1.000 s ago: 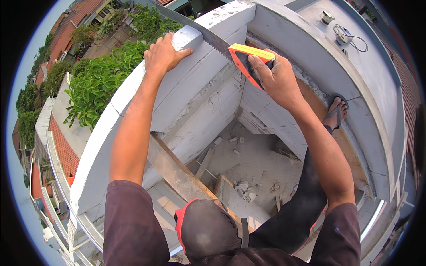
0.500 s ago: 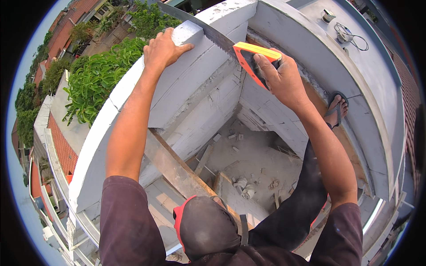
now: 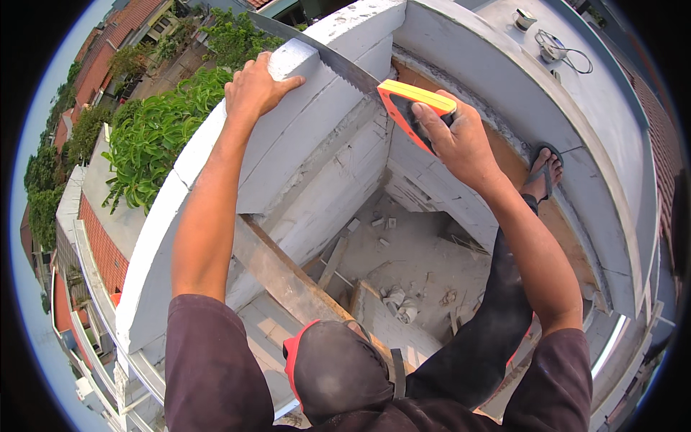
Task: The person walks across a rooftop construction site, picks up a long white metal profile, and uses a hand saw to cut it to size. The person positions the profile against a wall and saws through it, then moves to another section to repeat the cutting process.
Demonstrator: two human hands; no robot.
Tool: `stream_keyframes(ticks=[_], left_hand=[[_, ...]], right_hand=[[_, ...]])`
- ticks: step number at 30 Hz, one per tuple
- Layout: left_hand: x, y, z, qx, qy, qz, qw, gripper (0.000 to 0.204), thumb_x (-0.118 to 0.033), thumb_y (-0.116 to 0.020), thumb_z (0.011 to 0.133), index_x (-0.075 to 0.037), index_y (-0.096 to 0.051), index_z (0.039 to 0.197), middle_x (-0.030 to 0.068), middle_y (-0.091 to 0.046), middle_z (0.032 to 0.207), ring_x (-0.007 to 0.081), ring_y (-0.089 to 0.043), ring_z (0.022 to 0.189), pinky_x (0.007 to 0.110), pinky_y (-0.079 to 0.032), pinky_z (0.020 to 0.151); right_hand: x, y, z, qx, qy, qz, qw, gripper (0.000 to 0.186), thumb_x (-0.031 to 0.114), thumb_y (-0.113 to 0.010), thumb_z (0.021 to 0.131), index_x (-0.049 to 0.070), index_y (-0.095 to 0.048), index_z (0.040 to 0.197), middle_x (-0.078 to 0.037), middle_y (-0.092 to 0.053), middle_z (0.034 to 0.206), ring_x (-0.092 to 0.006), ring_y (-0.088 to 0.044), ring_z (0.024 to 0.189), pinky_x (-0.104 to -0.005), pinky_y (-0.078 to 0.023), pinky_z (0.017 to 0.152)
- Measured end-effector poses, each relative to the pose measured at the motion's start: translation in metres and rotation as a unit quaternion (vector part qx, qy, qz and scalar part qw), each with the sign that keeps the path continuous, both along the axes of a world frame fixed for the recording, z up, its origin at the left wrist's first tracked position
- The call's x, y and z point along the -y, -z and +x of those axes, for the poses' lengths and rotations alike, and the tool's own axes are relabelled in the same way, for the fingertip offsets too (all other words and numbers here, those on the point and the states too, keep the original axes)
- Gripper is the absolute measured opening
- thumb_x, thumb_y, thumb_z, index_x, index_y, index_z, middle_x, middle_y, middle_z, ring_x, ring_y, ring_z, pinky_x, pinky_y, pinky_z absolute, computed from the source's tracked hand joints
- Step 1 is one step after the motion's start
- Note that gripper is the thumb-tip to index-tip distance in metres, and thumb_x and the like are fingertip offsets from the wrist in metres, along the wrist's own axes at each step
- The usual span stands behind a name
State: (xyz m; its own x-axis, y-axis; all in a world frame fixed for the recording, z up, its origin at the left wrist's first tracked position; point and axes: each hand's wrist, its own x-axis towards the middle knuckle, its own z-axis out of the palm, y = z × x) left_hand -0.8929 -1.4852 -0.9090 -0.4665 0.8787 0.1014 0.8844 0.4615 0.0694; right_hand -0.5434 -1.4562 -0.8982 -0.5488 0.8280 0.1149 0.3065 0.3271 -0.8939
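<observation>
My right hand is wrapped around the orange, yellow and black handle of a handsaw. Its toothed blade runs up and left, past the cut end of a white block on top of the wall; whether the teeth touch the block cannot be seen. On that same block, my left hand grips the top edge close to the blade, fingers over the outer side and thumb along the inner face. The far end of the blade lies in front of the trees.
A deep shaft with a dusty, rubble-strewn floor opens below me. A wooden board crosses it. My sandalled foot stands on the right ledge. A corded tool and a tin sit on the ledge beyond.
The saw has slid slightly toward me and to the right against the block. My left hand keeps its place on the block, while the whole view has shifted a little.
</observation>
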Motion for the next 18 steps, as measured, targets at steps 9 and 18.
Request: stream_keyframes(ticks=[9, 18], left_hand=[[-0.01, 0.007, 0.009, -0.021, 0.005, 0.03, 0.999, 0.095, -0.068, -0.077, 0.076, -0.012, -0.052, 0.149, 0.0174, -0.063, 0.137, 0.0372, -0.06, 0.126, 0.052, -0.047, 0.102], [0.0, 0.005, 0.001, -0.028, 0.004, 0.008, 1.0, 0.092, -0.068, -0.071, 0.08, -0.012, -0.049, 0.15, 0.0166, -0.063, 0.137, 0.0344, -0.06, 0.128, 0.052, -0.046, 0.105]], right_hand=[[-0.007, -0.003, 0.014, 0.012, 0.005, -0.002, 1.0, 0.037, 0.033, -0.062, 0.104, -0.003, -0.067, 0.096, -0.003, -0.057, 0.069, -0.0099, -0.047, 0.064, -0.0303, -0.043, 0.062], [0.056, -0.01, 0.106, 0.017, 0.032, -0.059, 0.998, 0.029, 0.027, -0.06, 0.104, -0.001, -0.068, 0.1, 0.001, -0.057, 0.076, -0.0064, -0.049, 0.07, -0.0254, -0.041, 0.064]])
